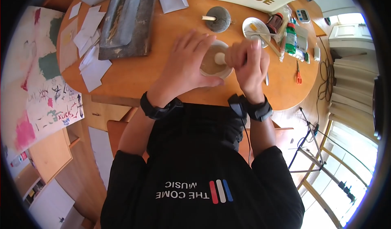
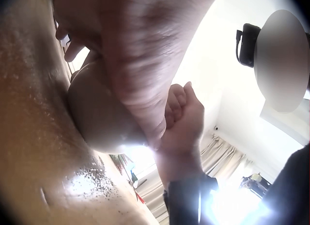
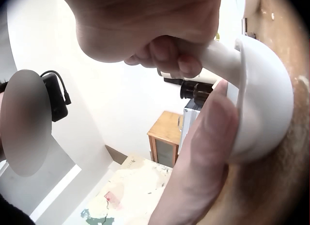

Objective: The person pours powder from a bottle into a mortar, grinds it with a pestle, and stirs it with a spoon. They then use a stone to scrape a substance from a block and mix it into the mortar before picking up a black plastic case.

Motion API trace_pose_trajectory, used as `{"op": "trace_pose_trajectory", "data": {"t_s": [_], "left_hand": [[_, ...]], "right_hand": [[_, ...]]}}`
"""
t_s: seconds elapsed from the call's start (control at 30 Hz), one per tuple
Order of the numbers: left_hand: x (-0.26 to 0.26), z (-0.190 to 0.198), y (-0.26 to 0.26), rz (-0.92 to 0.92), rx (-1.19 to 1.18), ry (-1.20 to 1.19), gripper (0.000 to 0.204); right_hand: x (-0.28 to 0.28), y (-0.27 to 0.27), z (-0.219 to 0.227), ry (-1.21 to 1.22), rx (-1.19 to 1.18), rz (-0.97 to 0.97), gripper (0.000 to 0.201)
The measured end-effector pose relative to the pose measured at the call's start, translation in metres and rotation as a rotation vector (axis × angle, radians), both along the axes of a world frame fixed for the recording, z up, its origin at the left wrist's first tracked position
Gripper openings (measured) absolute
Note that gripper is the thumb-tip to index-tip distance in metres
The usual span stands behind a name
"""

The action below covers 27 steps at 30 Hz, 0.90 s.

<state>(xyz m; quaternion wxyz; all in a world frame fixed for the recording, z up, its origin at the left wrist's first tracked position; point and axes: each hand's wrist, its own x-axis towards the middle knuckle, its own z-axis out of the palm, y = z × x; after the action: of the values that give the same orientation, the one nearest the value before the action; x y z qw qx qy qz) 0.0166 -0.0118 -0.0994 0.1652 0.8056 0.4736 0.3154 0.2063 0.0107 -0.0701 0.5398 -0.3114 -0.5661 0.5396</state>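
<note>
A white mortar (image 3: 266, 104) stands on the wooden table, with light brown powder (image 1: 211, 64) inside. My left hand (image 1: 185, 64) holds the mortar round its side, fingers on the far side and thumb along the near rim. In my right hand (image 1: 249, 64), curled fingers grip the white pestle (image 3: 220, 60). Its rounded head (image 1: 220, 58) is down in the bowl, toward the right side, and its upper end is hidden in the fist. The left wrist view shows the mortar's outer wall (image 2: 97, 113) under the left palm.
Behind the mortar sits a grey round lump (image 1: 220, 20) with a short pale stick. To the right are a white dish (image 1: 245, 30), a green bottle (image 1: 290, 41), a red-capped jar (image 1: 275, 22) and orange scissors (image 1: 299, 76). A grey trough (image 1: 126, 15) on a board and loose papers (image 1: 93, 75) lie left.
</note>
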Motion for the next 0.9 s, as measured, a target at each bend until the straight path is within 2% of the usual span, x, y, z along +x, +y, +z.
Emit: {"op": "trace_pose_trajectory", "data": {"t_s": [0.07,0.13,0.23,0.33,0.5,0.6,0.63,0.73,0.77,0.87,0.9], "left_hand": [[0.000,0.000,0.003,-0.026,0.009,-0.018,0.104],[0.000,0.002,0.004,-0.035,0.018,-0.008,0.105],[0.000,0.004,0.004,-0.026,0.012,0.010,0.105],[0.002,0.009,0.001,-0.005,-0.008,-0.010,0.104],[0.003,0.004,0.002,-0.003,-0.038,-0.083,0.104],[0.003,0.006,0.004,-0.019,-0.043,-0.044,0.105],[0.003,0.007,0.005,-0.023,-0.046,-0.023,0.105],[0.003,0.008,0.002,0.020,-0.045,-0.018,0.104],[0.003,0.009,0.002,0.027,-0.058,-0.019,0.103],[0.004,0.008,0.000,0.035,-0.078,-0.021,0.103],[0.003,0.006,0.000,0.029,-0.070,-0.023,0.104]], "right_hand": [[-0.014,0.012,-0.001,0.034,-0.024,-0.088,0.063],[-0.030,0.014,0.003,0.107,-0.063,-0.087,0.063],[-0.026,0.001,-0.001,0.103,-0.089,0.055,0.062],[-0.004,-0.013,0.003,0.062,-0.133,0.098,0.063],[-0.009,0.013,0.000,0.036,-0.019,-0.040,0.061],[-0.035,0.012,-0.003,0.207,-0.123,-0.074,0.062],[-0.033,0.006,-0.006,0.172,-0.166,-0.012,0.062],[-0.014,-0.013,-0.004,-0.002,-0.039,0.011,0.062],[-0.004,-0.016,-0.003,0.026,-0.059,0.060,0.062],[0.007,-0.003,-0.002,-0.071,-0.012,0.006,0.063],[-0.001,0.003,-0.006,0.018,-0.003,-0.002,0.063]]}}
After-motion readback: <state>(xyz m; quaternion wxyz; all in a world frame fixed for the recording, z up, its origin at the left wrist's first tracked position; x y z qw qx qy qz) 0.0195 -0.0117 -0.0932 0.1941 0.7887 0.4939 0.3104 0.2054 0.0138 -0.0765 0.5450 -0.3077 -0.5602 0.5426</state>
